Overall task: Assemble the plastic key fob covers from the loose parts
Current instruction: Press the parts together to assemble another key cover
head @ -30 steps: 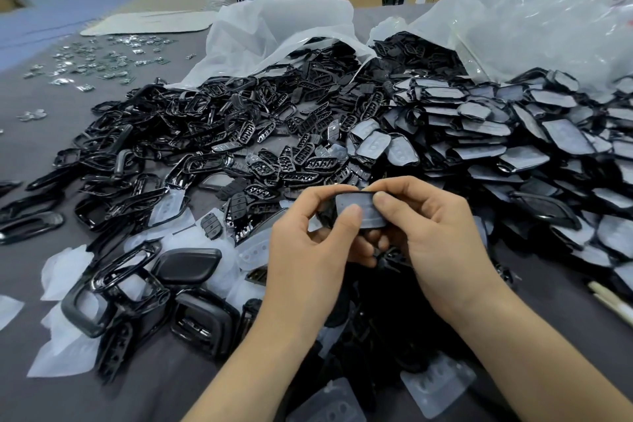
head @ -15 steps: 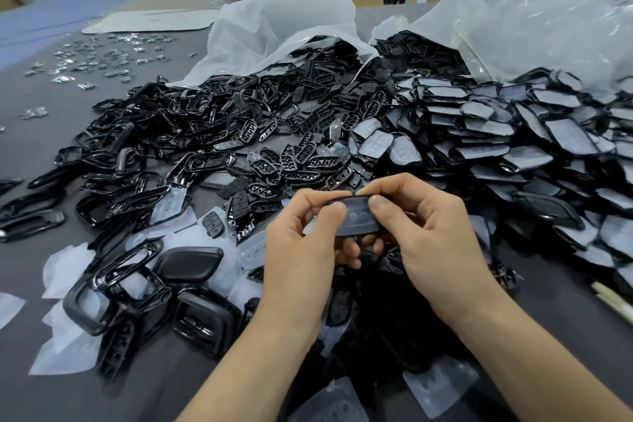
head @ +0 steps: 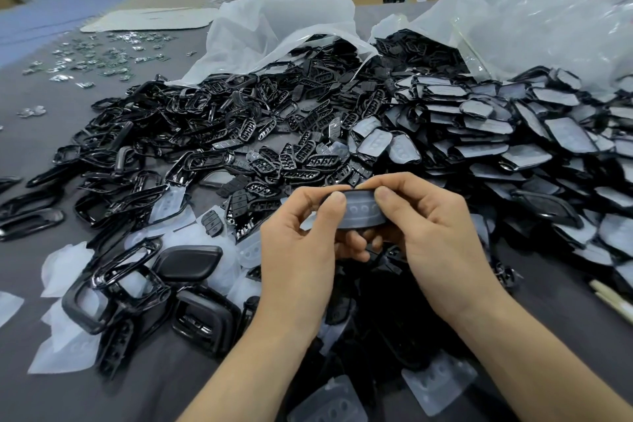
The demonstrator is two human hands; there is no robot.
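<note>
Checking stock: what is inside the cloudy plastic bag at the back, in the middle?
Black plastic parts spill from the mouth of the bag, frames and button inserts among them. Deeper in, the cloudy plastic covers the contents, so how much remains cannot be seen.

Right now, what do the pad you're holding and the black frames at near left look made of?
Pad: translucent and frosted, probably soft silicone, with round button domes moulded in. Frames: glossy black, likely hard moulded plastic, with sharp highlights running along their rims.

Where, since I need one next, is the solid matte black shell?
Head view, lower left: the matte black shell lies just left of the left hand, beside glossy black frames.
</note>
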